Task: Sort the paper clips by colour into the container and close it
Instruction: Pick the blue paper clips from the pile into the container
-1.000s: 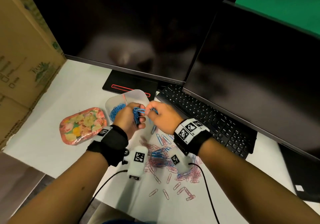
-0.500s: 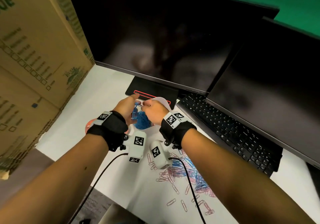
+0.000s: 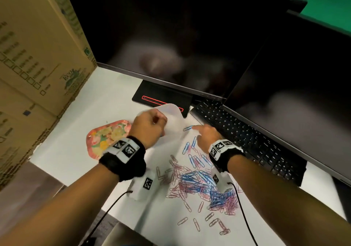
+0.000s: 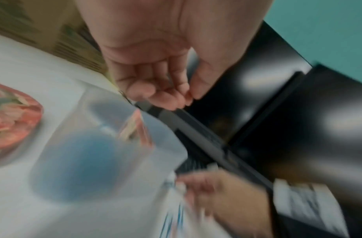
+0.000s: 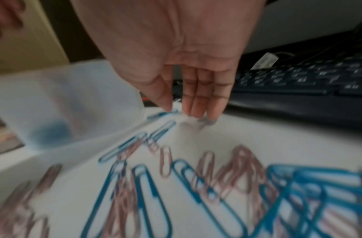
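My left hand (image 3: 150,128) hovers over the translucent container (image 3: 173,115). Its fingers (image 4: 167,96) are loosely curled and I see nothing in them. A blurred heap of blue clips (image 4: 80,167) lies in the container's near compartment. My right hand (image 3: 198,131) reaches down to the white sheet just right of the container. Its fingers are straight and their tips (image 5: 196,111) come down by a single blue clip (image 3: 188,128), which the thumb touches. A mixed pile of blue and pink clips (image 3: 201,183) lies nearer me, under my right wrist.
The floral lid (image 3: 108,137) lies left of the container. A black keyboard (image 3: 247,139) runs along the right, under two dark monitors (image 3: 171,36). A monitor foot (image 3: 161,97) stands behind the container. Cardboard boxes (image 3: 38,55) wall off the left side.
My left hand no longer holds the bunch of blue clips it held over the container. My right hand has moved right and down to the sheet, onto a single blue clip.
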`<state>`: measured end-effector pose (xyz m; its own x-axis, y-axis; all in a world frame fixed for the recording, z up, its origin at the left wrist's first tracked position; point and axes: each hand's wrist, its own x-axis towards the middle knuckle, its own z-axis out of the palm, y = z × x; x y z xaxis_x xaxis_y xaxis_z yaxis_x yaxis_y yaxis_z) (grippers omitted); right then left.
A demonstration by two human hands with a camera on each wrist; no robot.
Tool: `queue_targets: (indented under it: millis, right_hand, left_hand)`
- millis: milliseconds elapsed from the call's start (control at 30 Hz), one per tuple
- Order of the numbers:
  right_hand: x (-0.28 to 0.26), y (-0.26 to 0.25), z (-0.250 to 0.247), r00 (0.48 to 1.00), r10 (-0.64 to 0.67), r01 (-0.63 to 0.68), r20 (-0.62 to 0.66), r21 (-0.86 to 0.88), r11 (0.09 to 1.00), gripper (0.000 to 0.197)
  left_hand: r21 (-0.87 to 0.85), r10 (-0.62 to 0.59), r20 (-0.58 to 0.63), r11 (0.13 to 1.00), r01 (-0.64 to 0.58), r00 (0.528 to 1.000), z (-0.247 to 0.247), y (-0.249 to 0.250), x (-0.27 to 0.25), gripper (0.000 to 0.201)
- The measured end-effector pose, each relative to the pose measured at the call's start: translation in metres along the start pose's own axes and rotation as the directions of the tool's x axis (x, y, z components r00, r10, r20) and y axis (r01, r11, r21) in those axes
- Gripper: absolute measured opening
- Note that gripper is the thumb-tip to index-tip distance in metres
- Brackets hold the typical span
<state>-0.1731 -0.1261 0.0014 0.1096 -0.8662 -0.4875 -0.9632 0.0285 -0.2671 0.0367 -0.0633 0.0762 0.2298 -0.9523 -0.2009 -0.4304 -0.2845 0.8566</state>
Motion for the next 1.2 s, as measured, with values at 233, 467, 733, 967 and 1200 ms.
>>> queue_targets:
  millis: [233, 467, 733, 967, 1200]
  right_hand:
    - [0.005, -0.009, 0.013, 0.993, -0.112, 0.1, -0.038, -0.246, 0.964, 0.037]
    - [-0.01, 0.024, 0.017, 0.991, -0.047, 0.027, -0.123, -0.158, 0.987, 0.018]
    - [-0.028, 0.048, 0.003, 0.982, 0.032, 0.02, -0.184, 0.274, 0.961, 0.014]
    - [-0.038, 0.064, -0.012, 0.989, 0.063, 0.005, -0.136, 0.45, 0.893, 0.032]
    - [-0.058, 0.076, -0.014, 0.992, 0.085, -0.031, -0.095, 0.464, 0.885, 0.042]
  left_hand:
    - [0.539, 0.012, 0.416, 0.802, -0.258, 0.909, 0.073, -0.03, -0.025, 0.025]
    - [0.694, -0.097, 0.388, 0.685, -0.222, 0.916, 0.113, -0.039, -0.005, 0.031]
    - [0.79, -0.126, 0.364, 0.567, -0.234, 0.923, 0.13, -0.031, 0.004, 0.042]
    - [0.558, 0.027, 0.404, 0.784, -0.27, 0.914, 0.122, -0.021, 0.014, 0.03]
    - [0.34, -0.055, 0.358, 0.937, -0.075, 0.932, 0.137, -0.005, 0.018, 0.028]
